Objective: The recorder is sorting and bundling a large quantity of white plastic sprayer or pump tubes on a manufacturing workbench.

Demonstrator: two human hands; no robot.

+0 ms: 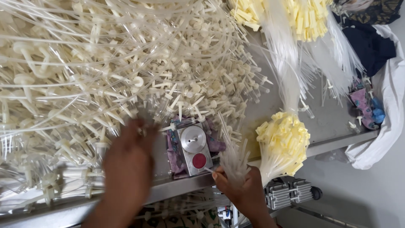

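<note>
I see my right hand (247,192) gripping a small bundle of clear tubes (233,158) at the table edge (177,188) — my blurred left hand (128,169) reaches into the tube pile (84,76), its grip unclear.

No packages, labels, signs or screens show anywhere on the bench (329,126), nor beyond its front edge or its right end.
</note>
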